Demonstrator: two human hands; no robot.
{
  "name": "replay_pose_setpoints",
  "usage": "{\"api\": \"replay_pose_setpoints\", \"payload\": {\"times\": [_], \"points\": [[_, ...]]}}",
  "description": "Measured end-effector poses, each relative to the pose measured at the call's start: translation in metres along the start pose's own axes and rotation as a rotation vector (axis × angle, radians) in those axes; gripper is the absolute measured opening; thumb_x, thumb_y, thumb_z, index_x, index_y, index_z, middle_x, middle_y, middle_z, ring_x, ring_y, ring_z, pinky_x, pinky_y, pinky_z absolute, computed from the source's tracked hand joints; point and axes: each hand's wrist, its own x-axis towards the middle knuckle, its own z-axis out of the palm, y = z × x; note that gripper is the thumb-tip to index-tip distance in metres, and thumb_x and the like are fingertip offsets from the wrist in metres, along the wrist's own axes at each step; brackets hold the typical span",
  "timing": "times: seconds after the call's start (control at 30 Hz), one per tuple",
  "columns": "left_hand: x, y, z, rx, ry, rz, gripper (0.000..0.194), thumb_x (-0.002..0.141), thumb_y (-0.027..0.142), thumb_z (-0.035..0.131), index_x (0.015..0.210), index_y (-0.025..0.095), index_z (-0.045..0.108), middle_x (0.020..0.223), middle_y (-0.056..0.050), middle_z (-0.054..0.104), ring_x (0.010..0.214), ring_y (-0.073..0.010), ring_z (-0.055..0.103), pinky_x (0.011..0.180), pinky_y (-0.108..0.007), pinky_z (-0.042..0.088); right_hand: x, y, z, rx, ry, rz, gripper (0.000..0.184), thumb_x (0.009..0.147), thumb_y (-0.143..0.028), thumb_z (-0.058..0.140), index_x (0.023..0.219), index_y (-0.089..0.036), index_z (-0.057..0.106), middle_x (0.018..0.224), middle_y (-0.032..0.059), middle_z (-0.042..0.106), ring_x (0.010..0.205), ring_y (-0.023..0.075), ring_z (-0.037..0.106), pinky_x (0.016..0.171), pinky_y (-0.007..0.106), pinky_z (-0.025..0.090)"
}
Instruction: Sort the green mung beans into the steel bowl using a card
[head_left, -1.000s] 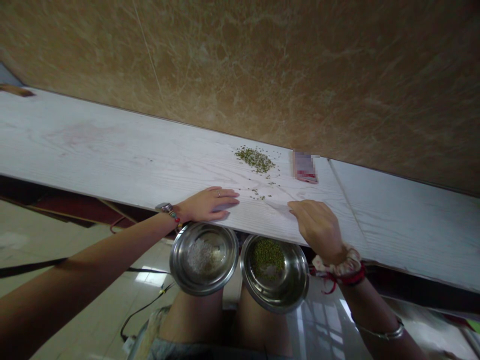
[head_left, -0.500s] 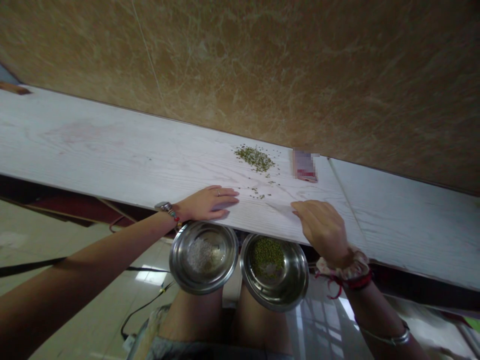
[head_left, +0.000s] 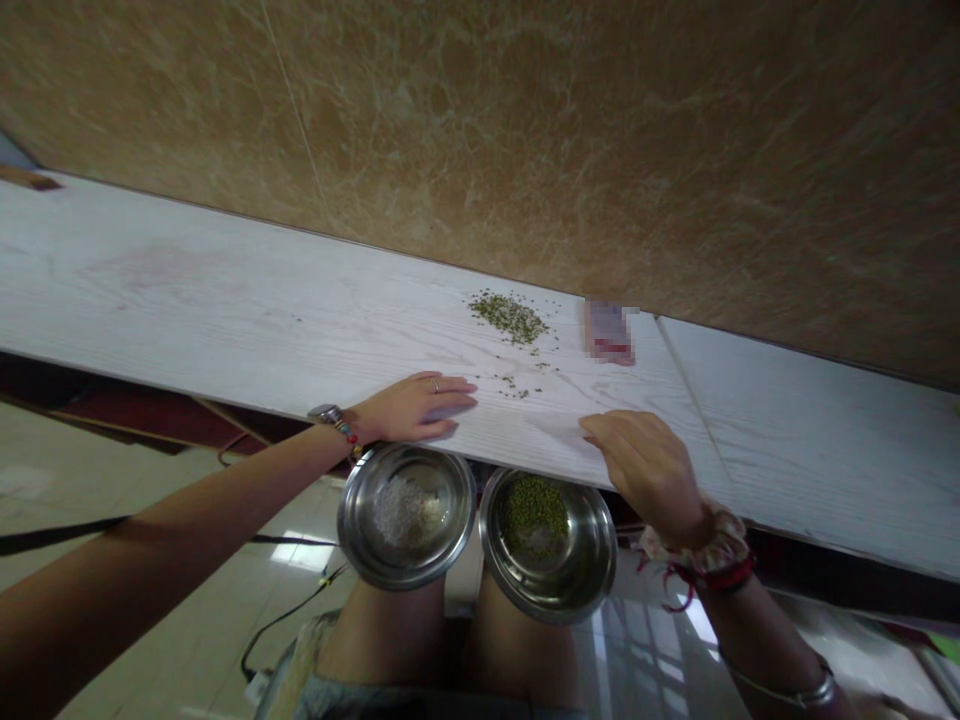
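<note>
My left hand lies flat on the white wooden board, fingers stretched out toward the scattered beans. Between the fingertips of my right hand is a thin, pale, see-through sheet; its outline is faint against the board. A pile of green mung beans mixed with pale grains sits farther back, and a few stray beans lie just beyond my left fingertips. Below the board's edge, a steel bowl holds white grains, and a second steel bowl holds mung beans.
A small blurred packet-like object lies right of the bean pile. Behind the board rises a brown marbled wall. Both bowls rest at my knees, close together. A brown wooden piece lies at the far left end.
My right hand has shifted slightly toward me, and the thin sheet in it has come nearer the board's front edge. My left hand, the bowls and the bean pile look unchanged.
</note>
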Motion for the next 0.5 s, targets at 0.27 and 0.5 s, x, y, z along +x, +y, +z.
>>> {"api": "replay_pose_setpoints", "payload": {"times": [0.27, 0.5], "points": [[-0.0001, 0.0002, 0.0011, 0.009, 0.001, 0.002, 0.038, 0.093, 0.034, 0.043, 0.129, 0.020, 0.049, 0.143, -0.008, 0.044, 0.131, -0.0199, 0.039, 0.107, -0.037, 0.027, 0.0026, -0.0004, 0.0099, 0.061, -0.021, -0.001, 0.021, 0.087, -0.007, 0.047, 0.097, -0.018, 0.063, 0.083, 0.0045, 0.071, 0.079, 0.0162, 0.063, 0.073, 0.031, 0.047], [0.0000, 0.0005, 0.0009, 0.009, 0.010, 0.004, 0.039, 0.093, 0.034, 0.044, 0.129, 0.021, 0.048, 0.143, -0.007, 0.044, 0.131, -0.0195, 0.040, 0.108, -0.037, 0.027, -0.0041, 0.0068, 0.0016, 0.119, -0.016, -0.027, 0.018, 0.086, -0.007, 0.049, 0.094, -0.018, 0.062, 0.082, 0.0040, 0.071, 0.078, 0.0153, 0.063, 0.072, 0.030, 0.047]]}}
